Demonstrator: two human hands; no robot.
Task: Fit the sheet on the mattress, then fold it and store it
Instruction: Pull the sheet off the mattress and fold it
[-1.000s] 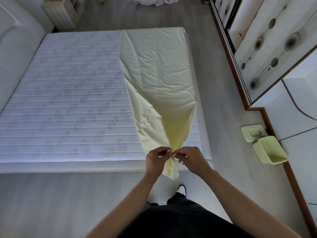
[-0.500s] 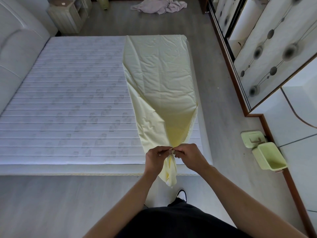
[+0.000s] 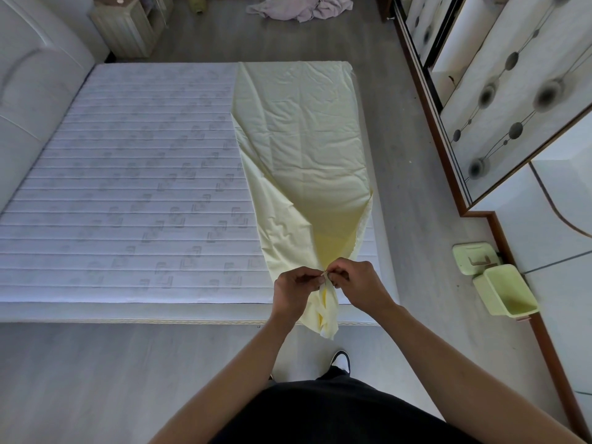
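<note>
Bare mattress [image 3: 128, 187], right strip covered by yellow sheet [image 3: 304, 139]. Left hand [image 3: 293, 291] and right hand [image 3: 357, 285] touching, each grip pinching sheet's gathered near end.

One view only: head-worn wide-angle cam, looking fwd and steeply down from standing height at the near edge of the mattress [image 3: 121, 187], so no overlap w/ any other view. Hands sit close, low-centre of frame; floor [image 3: 96, 379] and wearer's torso fill the bottom, wardrobe [image 3: 512, 91] bends along the right edge, nightstand [image 3: 128, 24] at far top-left.
</note>
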